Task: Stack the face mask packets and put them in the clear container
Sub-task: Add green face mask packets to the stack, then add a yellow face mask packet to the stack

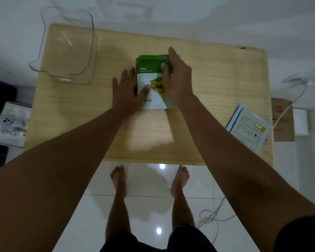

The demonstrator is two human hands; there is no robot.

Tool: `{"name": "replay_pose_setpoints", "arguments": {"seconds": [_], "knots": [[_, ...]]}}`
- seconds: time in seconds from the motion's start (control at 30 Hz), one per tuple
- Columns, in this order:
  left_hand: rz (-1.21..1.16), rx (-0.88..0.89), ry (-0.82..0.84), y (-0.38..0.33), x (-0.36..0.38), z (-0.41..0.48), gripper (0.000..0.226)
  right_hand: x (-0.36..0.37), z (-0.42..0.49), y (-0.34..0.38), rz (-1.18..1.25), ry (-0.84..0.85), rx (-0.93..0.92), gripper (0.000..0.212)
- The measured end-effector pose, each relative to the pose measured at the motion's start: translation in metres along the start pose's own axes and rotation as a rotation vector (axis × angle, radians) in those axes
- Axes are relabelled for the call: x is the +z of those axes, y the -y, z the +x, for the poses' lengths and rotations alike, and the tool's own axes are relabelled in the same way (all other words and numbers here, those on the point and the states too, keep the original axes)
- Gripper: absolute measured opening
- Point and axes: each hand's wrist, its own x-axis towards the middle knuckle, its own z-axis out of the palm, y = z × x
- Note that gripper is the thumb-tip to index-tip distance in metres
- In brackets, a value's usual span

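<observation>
A small stack of green and white "Olive" face mask packets lies at the middle of the wooden table. My left hand lies flat against the stack's left edge, its thumb on the top packet. My right hand covers the stack's right side, thumb and fingers pinching the top packet. Two more packets lie overlapped at the table's right edge, the upper one pale with a yellow label. The clear container stands empty on the far left corner.
A white box sits on the floor left of the table. A brown cardboard box and a white cable are at the right. More cable lies on the tiled floor by my bare feet.
</observation>
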Motion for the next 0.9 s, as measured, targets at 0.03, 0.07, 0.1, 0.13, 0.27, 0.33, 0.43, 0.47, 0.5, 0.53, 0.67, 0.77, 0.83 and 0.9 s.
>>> {"name": "replay_pose_setpoints", "arguments": {"seconds": [0.03,0.07,0.1,0.13,0.27,0.33,0.43,0.47,0.5,0.53,0.67,0.77,0.83,0.9], "knots": [[0.004,-0.002,0.002,0.000,0.000,0.000,0.071,0.002,-0.004,-0.003,-0.059,0.046,-0.055,0.047],[0.004,-0.002,0.000,0.000,0.000,0.000,0.071,0.005,-0.008,-0.006,-0.134,0.102,-0.097,0.048],[-0.003,0.000,0.001,0.000,0.000,0.000,0.071,0.007,-0.010,-0.008,-0.219,0.162,-0.122,0.048],[-0.014,0.003,0.005,0.001,0.000,0.001,0.071,0.010,-0.011,-0.009,-0.299,0.222,-0.127,0.050],[-0.035,0.021,0.022,0.004,-0.001,0.001,0.071,0.022,-0.013,-0.014,-0.404,0.341,-0.093,0.056],[-0.031,0.031,0.018,0.004,-0.001,0.000,0.070,0.026,-0.013,-0.017,-0.404,0.361,-0.080,0.058],[-0.015,0.030,0.010,0.003,0.000,-0.001,0.067,0.028,-0.012,-0.019,-0.393,0.366,-0.073,0.058],[-0.007,0.029,0.010,0.003,0.000,-0.001,0.066,0.029,-0.012,-0.019,-0.375,0.366,-0.073,0.057],[-0.001,0.030,0.013,0.003,0.000,-0.001,0.066,0.028,-0.012,-0.019,-0.344,0.364,-0.071,0.056],[0.001,0.032,0.018,0.003,0.000,-0.002,0.065,0.025,-0.013,-0.019,-0.301,0.352,-0.065,0.055],[0.007,0.028,0.065,0.003,-0.006,-0.001,0.069,-0.003,-0.020,-0.024,-0.211,0.216,0.015,0.055],[0.016,0.011,0.106,0.001,-0.010,0.002,0.073,-0.035,-0.038,-0.039,-0.269,0.149,0.109,0.056],[0.022,-0.001,0.130,-0.002,-0.011,0.003,0.075,-0.057,-0.052,-0.056,-0.316,0.105,0.161,0.054],[0.033,-0.013,0.144,-0.005,-0.011,0.004,0.073,-0.076,-0.065,-0.073,-0.378,0.060,0.221,0.050]]}}
